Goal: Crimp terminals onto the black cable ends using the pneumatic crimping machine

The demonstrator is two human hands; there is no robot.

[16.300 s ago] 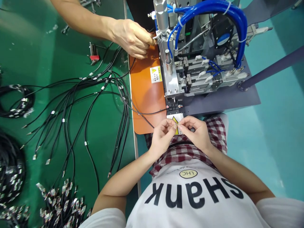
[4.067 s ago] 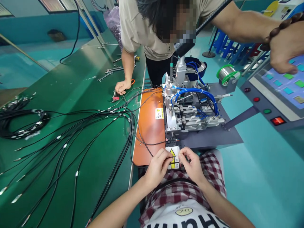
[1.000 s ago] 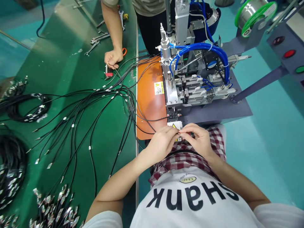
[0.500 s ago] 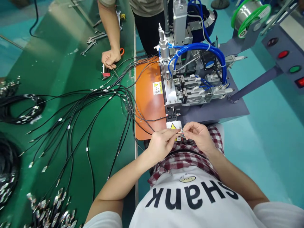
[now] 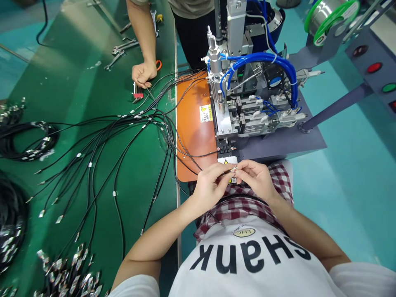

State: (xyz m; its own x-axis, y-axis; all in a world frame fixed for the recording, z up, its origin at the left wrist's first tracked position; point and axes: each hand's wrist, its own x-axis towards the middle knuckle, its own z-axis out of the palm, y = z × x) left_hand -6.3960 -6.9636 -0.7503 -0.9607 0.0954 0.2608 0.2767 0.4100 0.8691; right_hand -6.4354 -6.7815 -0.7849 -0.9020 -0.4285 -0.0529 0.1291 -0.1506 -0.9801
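Between my hands, in front of the machine's near corner, is the stripped end of a black cable (image 5: 228, 171) with thin bare wires showing. My left hand (image 5: 210, 183) pinches the cable just behind that end. The thumb and fingertips of my right hand (image 5: 255, 177) are closed on the thin wires (image 5: 235, 168) at the tip. Under the fingers a white label with a yellow warning triangle (image 5: 227, 161) is partly hidden. Another black cable (image 5: 204, 155) runs across the orange plate (image 5: 194, 136) into a small black holder (image 5: 225, 149) on the machine.
A machine (image 5: 244, 103) with blue air hoses stands ahead, a solder wire spool (image 5: 332, 18) beyond it. Black cables (image 5: 130, 119) spread over the green table (image 5: 74, 136). A co-worker's hand (image 5: 144, 75) rests there near wrenches (image 5: 119, 53). A button panel (image 5: 374, 68) is at right.
My right fingertips have shifted slightly left, closer to my left hand, and the wire end now tilts upward. The co-worker's hand stays in place.
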